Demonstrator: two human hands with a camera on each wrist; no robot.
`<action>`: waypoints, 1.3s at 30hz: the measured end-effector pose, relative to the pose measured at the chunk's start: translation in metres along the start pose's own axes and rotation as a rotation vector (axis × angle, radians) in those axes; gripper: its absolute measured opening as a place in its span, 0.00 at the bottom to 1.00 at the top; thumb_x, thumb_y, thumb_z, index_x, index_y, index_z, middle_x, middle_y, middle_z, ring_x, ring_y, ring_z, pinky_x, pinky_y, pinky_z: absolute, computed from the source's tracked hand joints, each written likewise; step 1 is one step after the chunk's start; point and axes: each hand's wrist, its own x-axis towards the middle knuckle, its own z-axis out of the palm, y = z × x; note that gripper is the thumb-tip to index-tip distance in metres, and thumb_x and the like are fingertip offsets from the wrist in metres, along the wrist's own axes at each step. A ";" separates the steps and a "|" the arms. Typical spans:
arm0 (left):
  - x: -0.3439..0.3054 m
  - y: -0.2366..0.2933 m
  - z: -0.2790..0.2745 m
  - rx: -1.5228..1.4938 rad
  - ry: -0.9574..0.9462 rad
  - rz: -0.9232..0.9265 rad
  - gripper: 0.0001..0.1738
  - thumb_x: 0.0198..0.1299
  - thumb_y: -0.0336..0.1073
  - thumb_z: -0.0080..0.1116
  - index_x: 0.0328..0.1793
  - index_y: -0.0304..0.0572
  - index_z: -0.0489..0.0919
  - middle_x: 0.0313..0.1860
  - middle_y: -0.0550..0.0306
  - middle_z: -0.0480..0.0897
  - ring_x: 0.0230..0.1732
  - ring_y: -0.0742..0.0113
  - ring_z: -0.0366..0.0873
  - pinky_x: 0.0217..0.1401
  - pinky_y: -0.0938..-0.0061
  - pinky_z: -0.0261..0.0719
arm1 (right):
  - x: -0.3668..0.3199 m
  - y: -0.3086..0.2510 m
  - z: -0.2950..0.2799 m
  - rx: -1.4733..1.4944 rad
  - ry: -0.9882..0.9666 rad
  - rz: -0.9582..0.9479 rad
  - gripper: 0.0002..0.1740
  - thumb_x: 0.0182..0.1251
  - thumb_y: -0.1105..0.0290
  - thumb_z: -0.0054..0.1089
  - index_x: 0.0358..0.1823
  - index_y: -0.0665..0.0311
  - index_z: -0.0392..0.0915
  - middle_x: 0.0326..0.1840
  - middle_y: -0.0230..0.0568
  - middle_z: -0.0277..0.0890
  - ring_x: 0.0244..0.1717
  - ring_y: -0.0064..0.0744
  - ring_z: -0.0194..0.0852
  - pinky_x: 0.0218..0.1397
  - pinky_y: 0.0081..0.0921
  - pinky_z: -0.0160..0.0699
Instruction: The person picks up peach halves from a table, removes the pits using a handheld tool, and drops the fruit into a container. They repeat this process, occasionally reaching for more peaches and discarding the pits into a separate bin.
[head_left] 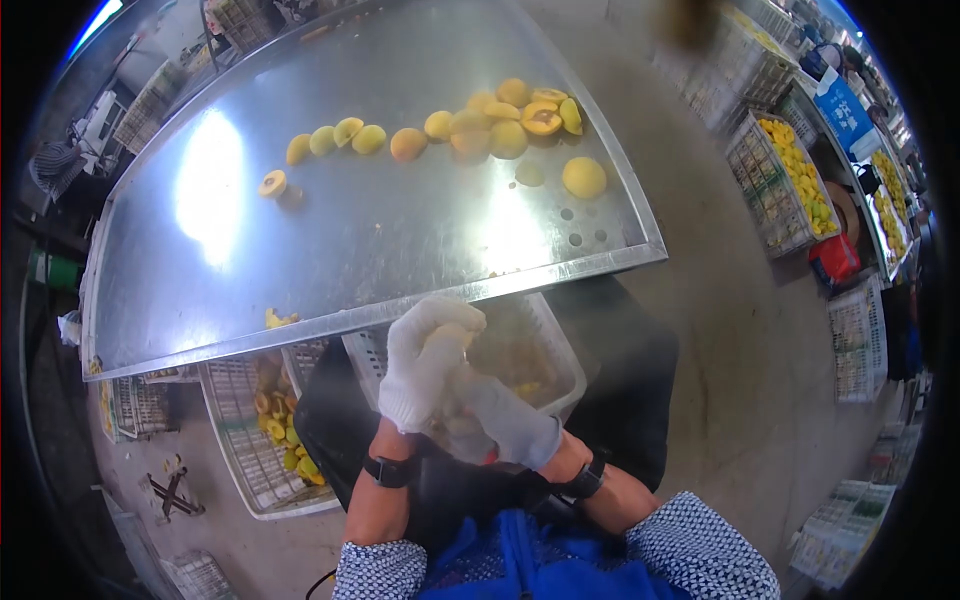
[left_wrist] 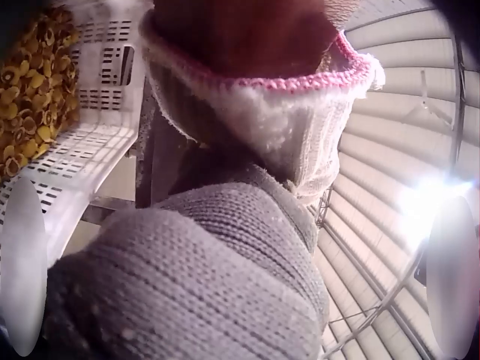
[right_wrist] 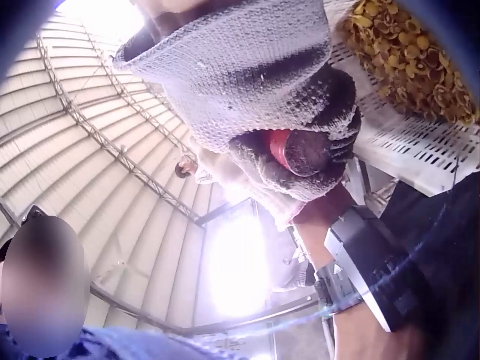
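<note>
And here are the hands, tight together at the table's near edge! The right hand (head_left: 507, 420), in pale knitted glove, grips a red-banded, dark, round-ended object (right_wrist: 304, 152); its other end is hidden. The left hand (head_left: 422, 365), in a white knitted glove, has its fingers curled; whether they hold anything, I can't tell.

Here's the danger: if that object has a point or blade, a slip in the knit could drive it into the other glove. Lose the grip, and it might drop towards the white plastic crate (head_left: 572, 378) below.

Up on the shiny grey metal table (head_left: 340, 225), yellow-orange round fruit (head_left: 408, 145) straggles across, some cut open. One lone yellow fruit (head_left: 584, 178) sits near the right edge; a knock could roll it off.

Around the room: pale ribbed roofing (right_wrist: 90, 154), glaring light, fruit-filled crates on both sides.
</note>
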 end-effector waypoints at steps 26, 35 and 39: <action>0.005 -0.017 0.010 0.016 0.022 0.176 0.06 0.59 0.29 0.55 0.38 0.34 0.80 0.44 0.46 0.82 0.44 0.60 0.80 0.52 0.67 0.79 | -0.002 -0.003 -0.004 -0.130 0.041 0.001 0.32 0.74 0.34 0.45 0.33 0.58 0.68 0.18 0.26 0.61 0.12 0.19 0.56 0.15 0.22 0.55; 0.008 -0.018 0.005 0.031 -0.047 0.137 0.07 0.60 0.28 0.55 0.41 0.34 0.81 0.45 0.46 0.83 0.45 0.60 0.82 0.52 0.67 0.81 | 0.002 0.001 -0.004 -0.155 0.141 -0.011 0.30 0.75 0.37 0.47 0.35 0.60 0.71 0.18 0.28 0.64 0.12 0.21 0.59 0.16 0.23 0.59; 0.005 -0.018 0.019 -0.378 0.139 -0.028 0.11 0.64 0.31 0.52 0.47 0.33 0.80 0.47 0.46 0.83 0.47 0.60 0.82 0.54 0.67 0.82 | 0.009 -0.006 -0.006 -0.531 0.201 -0.222 0.30 0.78 0.42 0.47 0.43 0.67 0.76 0.26 0.32 0.73 0.25 0.27 0.73 0.29 0.26 0.72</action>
